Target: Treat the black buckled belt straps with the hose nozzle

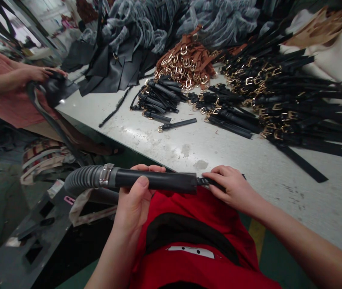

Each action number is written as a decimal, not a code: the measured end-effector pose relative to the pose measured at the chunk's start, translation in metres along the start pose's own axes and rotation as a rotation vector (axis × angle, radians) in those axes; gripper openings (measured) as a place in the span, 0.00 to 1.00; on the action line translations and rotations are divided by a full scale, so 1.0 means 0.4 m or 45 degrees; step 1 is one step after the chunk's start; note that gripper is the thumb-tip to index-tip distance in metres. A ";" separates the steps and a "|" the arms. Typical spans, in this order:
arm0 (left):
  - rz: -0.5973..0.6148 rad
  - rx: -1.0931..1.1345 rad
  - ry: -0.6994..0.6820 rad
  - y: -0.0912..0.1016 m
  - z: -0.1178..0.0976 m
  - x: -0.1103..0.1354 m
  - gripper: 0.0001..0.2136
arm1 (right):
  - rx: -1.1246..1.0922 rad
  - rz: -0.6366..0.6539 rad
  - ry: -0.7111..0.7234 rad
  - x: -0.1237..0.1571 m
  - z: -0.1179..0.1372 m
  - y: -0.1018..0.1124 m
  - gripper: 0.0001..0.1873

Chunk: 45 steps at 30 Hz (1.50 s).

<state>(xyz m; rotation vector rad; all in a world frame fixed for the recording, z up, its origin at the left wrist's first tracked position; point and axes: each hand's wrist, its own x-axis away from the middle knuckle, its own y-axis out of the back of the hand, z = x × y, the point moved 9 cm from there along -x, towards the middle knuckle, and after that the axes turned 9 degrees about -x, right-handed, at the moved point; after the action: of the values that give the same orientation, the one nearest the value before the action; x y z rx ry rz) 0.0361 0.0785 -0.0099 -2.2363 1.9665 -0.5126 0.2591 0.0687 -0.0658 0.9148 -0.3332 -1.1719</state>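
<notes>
Head cam: L hand [135, 200] grips tube [171, 182], R hand [232, 188] strap [203, 181], by stained wkshop table [279, 180].

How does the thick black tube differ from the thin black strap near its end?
The thick black tube is wide; the thin black strap is much narrower. The left hand holds the tube, while the right hand holds the strap. Both are black.

Across the upper middle of the frame, grey coils [219, 20] lie heaped behind brown buckled straps [185, 60] on the counter [237, 160]; at left stands a pink-topped co-worker [11, 102]; cream material [333, 66] lies upper right.
</notes>
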 end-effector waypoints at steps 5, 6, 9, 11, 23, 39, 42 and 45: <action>-0.002 -0.038 0.008 -0.002 -0.003 -0.004 0.12 | -0.075 -0.004 -0.038 -0.016 -0.013 0.009 0.17; 0.000 -0.047 -0.001 -0.010 -0.002 -0.007 0.12 | -0.070 -0.018 -0.060 -0.024 -0.020 0.009 0.16; 0.006 -0.073 -0.061 -0.051 0.008 -0.020 0.13 | -0.026 -0.072 -0.137 -0.048 -0.042 0.009 0.14; 0.017 -0.100 -0.093 -0.082 0.022 -0.030 0.13 | -0.013 -0.093 -0.158 -0.056 -0.050 0.008 0.15; 0.051 -0.213 -0.052 -0.133 0.032 -0.085 0.15 | -0.048 -0.160 -0.115 -0.041 -0.052 0.010 0.18; -0.368 0.140 0.025 0.130 -0.019 -0.074 0.14 | 0.676 -0.359 -0.027 -0.240 -0.207 0.156 0.16; -0.407 0.170 0.056 0.157 -0.012 -0.083 0.17 | 0.559 -0.193 0.115 -0.361 -0.123 0.061 0.18; -0.466 0.164 0.051 0.176 -0.023 -0.081 0.16 | 0.486 -0.004 0.069 -0.499 -0.078 -0.035 0.19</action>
<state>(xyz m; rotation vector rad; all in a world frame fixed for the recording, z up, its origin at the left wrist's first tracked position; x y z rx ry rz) -0.0364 0.1009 -0.0289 -2.5260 1.4910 -0.7054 0.1928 0.2594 -0.0513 1.2769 -0.5230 -1.1027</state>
